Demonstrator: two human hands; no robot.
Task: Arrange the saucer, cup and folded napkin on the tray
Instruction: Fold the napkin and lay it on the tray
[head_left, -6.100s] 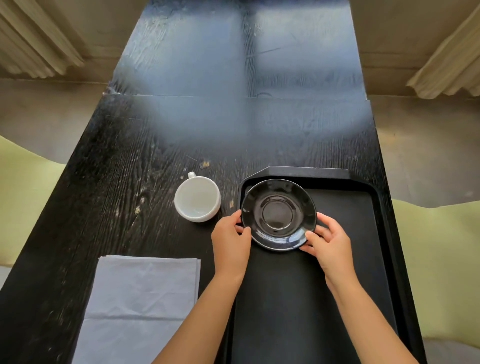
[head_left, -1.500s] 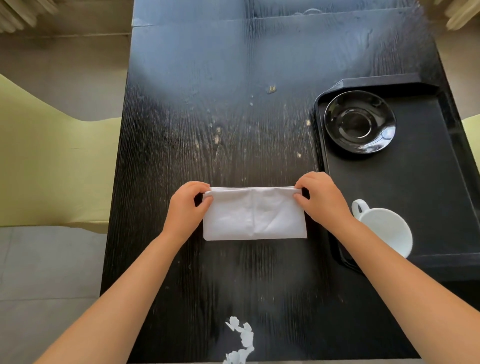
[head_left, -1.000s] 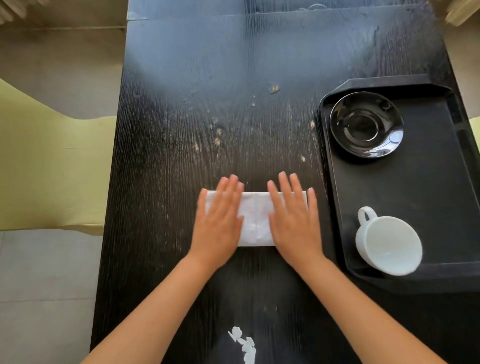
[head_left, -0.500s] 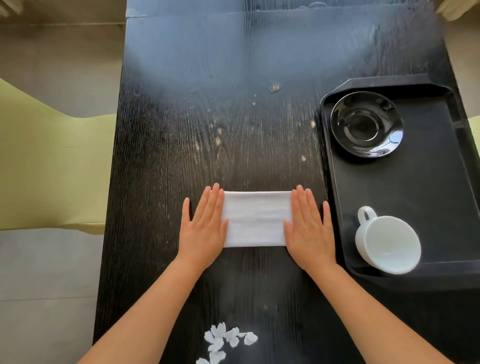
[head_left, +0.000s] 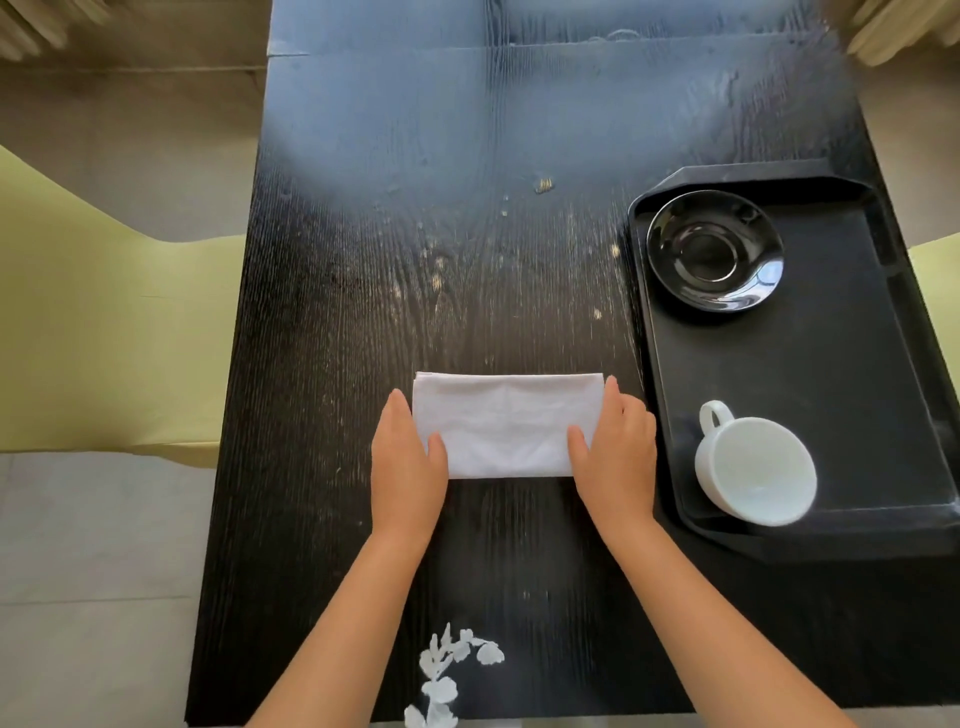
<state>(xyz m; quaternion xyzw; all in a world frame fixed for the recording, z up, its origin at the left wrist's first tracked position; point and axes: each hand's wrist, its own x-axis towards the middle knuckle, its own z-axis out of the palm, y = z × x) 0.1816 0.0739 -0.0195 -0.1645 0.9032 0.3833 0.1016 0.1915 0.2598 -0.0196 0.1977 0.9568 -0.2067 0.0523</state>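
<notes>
The black wood-grain desk (head_left: 467, 234) runs out of frame at its far end, where glare washes out the grain. The black tray (head_left: 831, 415) lies at the desk's right side, its right rim cut off by the frame edge. The folded white napkin (head_left: 504, 426) lies on the desk just left of the tray, not on it; its two short ends are partly hidden under the hands. The left hand (head_left: 408, 462) and right hand (head_left: 615, 452) each pinch an end, thumbs on top, fingers hard to make out. The white cup (head_left: 756, 470) sits in the tray's near corner, the black saucer (head_left: 714, 257) in its far left corner, well apart. No writing is legible anywhere.
</notes>
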